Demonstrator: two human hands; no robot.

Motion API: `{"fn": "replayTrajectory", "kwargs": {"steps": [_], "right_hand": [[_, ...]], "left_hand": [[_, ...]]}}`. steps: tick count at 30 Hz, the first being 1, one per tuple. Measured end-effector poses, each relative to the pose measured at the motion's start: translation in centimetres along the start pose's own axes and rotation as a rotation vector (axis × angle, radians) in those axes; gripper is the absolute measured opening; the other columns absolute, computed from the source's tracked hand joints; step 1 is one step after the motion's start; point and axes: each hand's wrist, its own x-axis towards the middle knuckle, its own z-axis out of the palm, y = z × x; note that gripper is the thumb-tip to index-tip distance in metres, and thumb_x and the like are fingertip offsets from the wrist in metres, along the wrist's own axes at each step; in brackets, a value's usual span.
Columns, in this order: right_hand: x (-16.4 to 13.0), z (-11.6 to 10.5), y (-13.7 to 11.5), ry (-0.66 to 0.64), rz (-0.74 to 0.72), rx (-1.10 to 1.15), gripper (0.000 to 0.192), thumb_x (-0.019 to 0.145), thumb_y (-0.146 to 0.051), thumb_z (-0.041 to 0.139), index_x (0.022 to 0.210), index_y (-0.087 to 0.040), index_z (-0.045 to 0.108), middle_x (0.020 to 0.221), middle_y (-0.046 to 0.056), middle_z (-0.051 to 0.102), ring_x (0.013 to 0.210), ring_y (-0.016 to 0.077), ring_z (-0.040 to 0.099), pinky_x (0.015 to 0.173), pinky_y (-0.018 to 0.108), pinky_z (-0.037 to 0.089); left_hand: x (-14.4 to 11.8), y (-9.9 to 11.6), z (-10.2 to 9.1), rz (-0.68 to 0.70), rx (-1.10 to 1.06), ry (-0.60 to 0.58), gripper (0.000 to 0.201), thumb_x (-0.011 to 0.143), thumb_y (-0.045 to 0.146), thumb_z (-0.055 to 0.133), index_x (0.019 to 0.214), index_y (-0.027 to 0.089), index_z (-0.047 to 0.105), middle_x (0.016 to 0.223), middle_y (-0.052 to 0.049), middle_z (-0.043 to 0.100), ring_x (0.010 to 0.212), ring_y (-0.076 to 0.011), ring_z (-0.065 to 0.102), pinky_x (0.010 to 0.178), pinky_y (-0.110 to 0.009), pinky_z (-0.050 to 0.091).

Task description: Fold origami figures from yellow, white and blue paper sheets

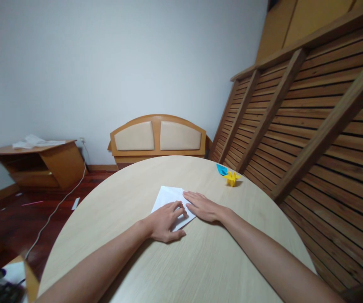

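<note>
A folded sheet of white paper lies flat on the round table, its lower part partly covered by both hands. My left hand rests on the paper's left and lower side, fingers bent and apart, thumb stretched to the right along the near edge. Along the paper's right edge, my right hand lies flat with its fingers stretched out to the left. Neither hand grips the sheet.
A yellow folded-paper figure stands near the table's far right edge, beside a blue folded-paper piece. A slatted wooden frame leans along the right. Behind the table is a padded headboard; a low cabinet stands left.
</note>
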Motion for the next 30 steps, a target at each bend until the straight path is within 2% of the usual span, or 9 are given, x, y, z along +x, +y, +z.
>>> {"fn": "replayTrajectory", "kwargs": {"steps": [6,11,21,26,30], "right_hand": [[2.7,-0.5,0.4,-0.049,0.066,-0.090,0.061,0.100,-0.048,0.031,0.152,-0.015,0.034,0.158,0.011,0.029,0.147,0.0272,0.022,0.121,0.046,0.017],[3.1,-0.4,0.6,-0.014,0.004,-0.157,0.058,0.100,-0.041,0.033,0.151,-0.014,0.036,0.156,0.012,0.033,0.146,0.0294,0.026,0.120,0.048,0.021],[-2.8,-1.9,1.1,0.022,-0.149,-0.130,0.047,0.100,-0.034,0.039,0.145,-0.024,0.047,0.149,0.004,0.047,0.140,0.0247,0.038,0.118,0.044,0.027],[-5.4,-2.7,0.5,-0.012,-0.138,-0.192,0.046,0.101,-0.033,0.037,0.145,-0.024,0.047,0.148,0.004,0.048,0.138,0.0254,0.042,0.116,0.044,0.031],[-6.6,-2.6,0.0,-0.003,-0.142,-0.215,0.045,0.102,-0.036,0.037,0.144,-0.025,0.048,0.147,0.005,0.049,0.137,0.0257,0.042,0.115,0.046,0.030]], "left_hand": [[-0.3,-0.4,0.0,0.002,-0.020,-0.002,0.050,0.083,0.046,0.063,0.122,0.018,0.049,0.137,-0.018,0.045,0.122,-0.0317,0.049,0.107,-0.044,0.041],[-0.5,-0.6,0.1,0.001,-0.021,0.000,0.050,0.082,0.045,0.064,0.123,0.019,0.049,0.143,-0.018,0.043,0.130,-0.0332,0.045,0.109,-0.047,0.037],[-0.6,-0.5,0.1,-0.006,-0.027,0.002,0.051,0.082,0.046,0.064,0.122,0.018,0.050,0.144,-0.018,0.044,0.131,-0.0339,0.045,0.110,-0.047,0.038],[-0.5,-0.4,0.1,0.005,-0.028,-0.029,0.051,0.083,0.045,0.063,0.124,0.018,0.050,0.153,-0.015,0.038,0.140,-0.0352,0.035,0.116,-0.048,0.029],[-0.6,-0.2,0.0,-0.036,-0.034,-0.090,0.059,0.084,0.046,0.061,0.133,0.016,0.048,0.153,-0.012,0.039,0.142,-0.0370,0.031,0.116,-0.049,0.030]]}}
